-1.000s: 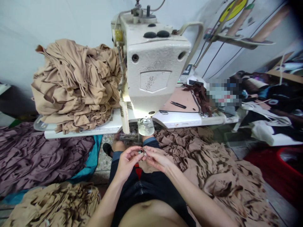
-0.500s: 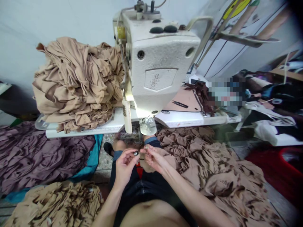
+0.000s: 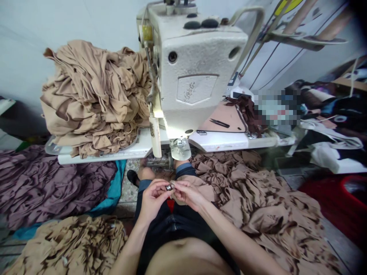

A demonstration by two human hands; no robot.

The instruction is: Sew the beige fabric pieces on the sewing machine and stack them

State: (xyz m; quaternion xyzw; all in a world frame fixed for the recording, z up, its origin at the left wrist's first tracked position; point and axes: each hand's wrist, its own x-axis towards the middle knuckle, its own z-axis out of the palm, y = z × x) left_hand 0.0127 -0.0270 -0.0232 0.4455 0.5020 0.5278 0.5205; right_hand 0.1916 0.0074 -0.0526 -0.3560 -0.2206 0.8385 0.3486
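Note:
Over my lap, my left hand [image 3: 154, 198] pinches a small shiny metal bobbin case [image 3: 169, 187] between thumb and fingers. Beside it, my right hand [image 3: 189, 194] is closed, its fingertips against the case's right side. Whatever those right fingers grip is too small and hidden to name. Just beyond my hands stands the sewing machine [image 3: 197, 72], its lamp lit over the needle area. A rounded metal plate [image 3: 180, 149] juts out below the machine's head.
Tan fabric [image 3: 94, 91] is heaped on the table left of the machine. Thread snips [image 3: 220, 123] lie on a pink mat at the right. Brown cloth [image 3: 258, 206] spreads beside my right leg; purple cloth [image 3: 57, 183] and more tan cloth [image 3: 71, 244] lie at my left.
My hands have come together, so the right fingertips now meet the bobbin case. The case has turned and shows a brighter face. The view has shifted slightly.

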